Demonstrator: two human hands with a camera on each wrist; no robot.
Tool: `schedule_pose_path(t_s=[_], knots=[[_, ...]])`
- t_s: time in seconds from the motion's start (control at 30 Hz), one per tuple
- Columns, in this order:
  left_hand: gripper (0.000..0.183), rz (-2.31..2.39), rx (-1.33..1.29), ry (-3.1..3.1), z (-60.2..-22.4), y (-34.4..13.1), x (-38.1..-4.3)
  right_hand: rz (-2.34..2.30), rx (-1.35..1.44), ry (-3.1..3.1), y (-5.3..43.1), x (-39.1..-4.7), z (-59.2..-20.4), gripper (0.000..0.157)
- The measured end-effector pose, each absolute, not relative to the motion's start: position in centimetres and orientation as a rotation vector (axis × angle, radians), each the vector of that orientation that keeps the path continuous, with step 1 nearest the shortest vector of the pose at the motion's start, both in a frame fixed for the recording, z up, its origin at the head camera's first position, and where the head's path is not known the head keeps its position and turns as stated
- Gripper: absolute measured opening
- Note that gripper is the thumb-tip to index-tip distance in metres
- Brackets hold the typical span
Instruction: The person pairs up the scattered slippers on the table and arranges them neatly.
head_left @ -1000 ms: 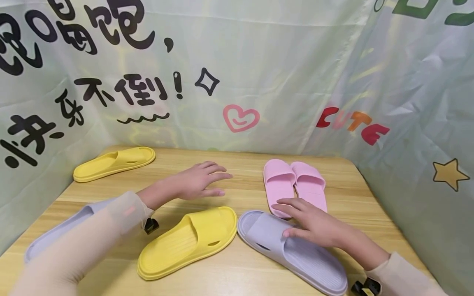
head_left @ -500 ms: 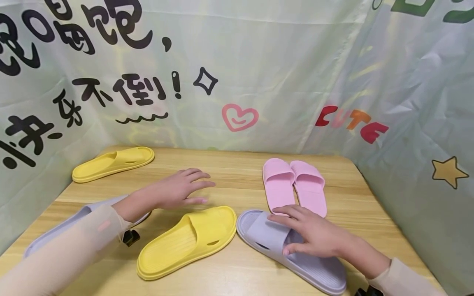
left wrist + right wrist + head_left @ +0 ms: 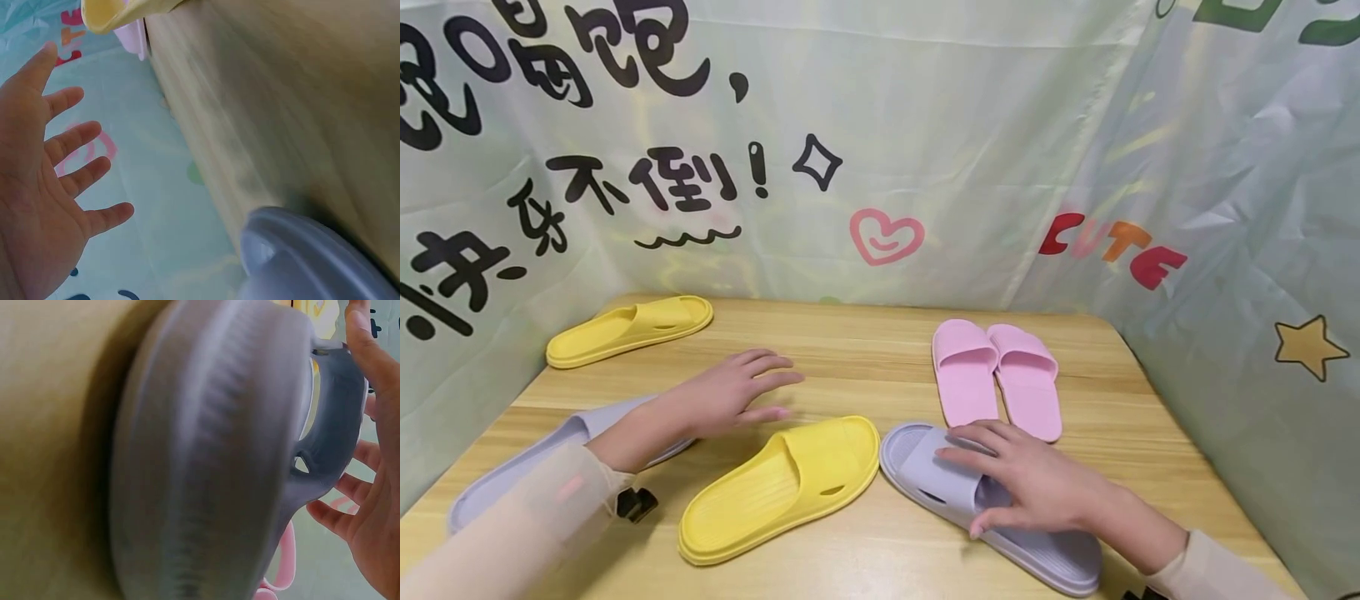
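Observation:
My left hand is held over the table with its fingers spread, holding nothing. Below its wrist lies one lavender slipper, partly covered by the sleeve. A yellow slipper lies at the front middle, toe against the toe of a second lavender slipper. Over that second slipper is my right hand, fingers loosely spread near the strap. Whether a fingertip touches the strap, I cannot tell. In the left wrist view, the left palm faces the camera with nothing in it.
Another yellow slipper lies at the back left of the wooden table. Two pink slippers stand side by side at the back right, just beyond the right hand. A printed cloth hangs around the back and sides.
My left hand has drawn back to the left, uncovering more of the left lavender slipper. The right hand has shifted slightly nearer to me. All the slippers keep their places.

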State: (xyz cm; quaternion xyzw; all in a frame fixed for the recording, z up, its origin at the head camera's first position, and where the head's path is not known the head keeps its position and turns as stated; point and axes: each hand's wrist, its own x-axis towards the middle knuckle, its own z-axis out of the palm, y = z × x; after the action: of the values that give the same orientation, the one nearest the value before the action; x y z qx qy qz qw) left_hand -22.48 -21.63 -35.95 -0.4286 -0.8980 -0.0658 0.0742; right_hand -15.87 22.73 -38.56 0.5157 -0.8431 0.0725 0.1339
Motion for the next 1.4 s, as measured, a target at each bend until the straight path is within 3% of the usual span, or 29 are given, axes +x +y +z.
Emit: schedule_pose_path(t_s=[0.63,1.03,1.4], knots=[[0.055,-0.233,-1.181,-2.649,-37.0,-25.0,-20.4,0.124,1.538,-2.395,22.5,-15.0,-39.1,0.066],[0.056,-0.232,-1.046,-2.746,-37.4,-27.4,-19.3,0.134,1.531,-2.362,22.6,-15.0,-39.3,0.063],[0.052,-0.201,-1.078,-2.648,-38.1,-30.0,-18.4,0.117,1.512,-2.383,22.6,-14.6,-39.3,0.066]])
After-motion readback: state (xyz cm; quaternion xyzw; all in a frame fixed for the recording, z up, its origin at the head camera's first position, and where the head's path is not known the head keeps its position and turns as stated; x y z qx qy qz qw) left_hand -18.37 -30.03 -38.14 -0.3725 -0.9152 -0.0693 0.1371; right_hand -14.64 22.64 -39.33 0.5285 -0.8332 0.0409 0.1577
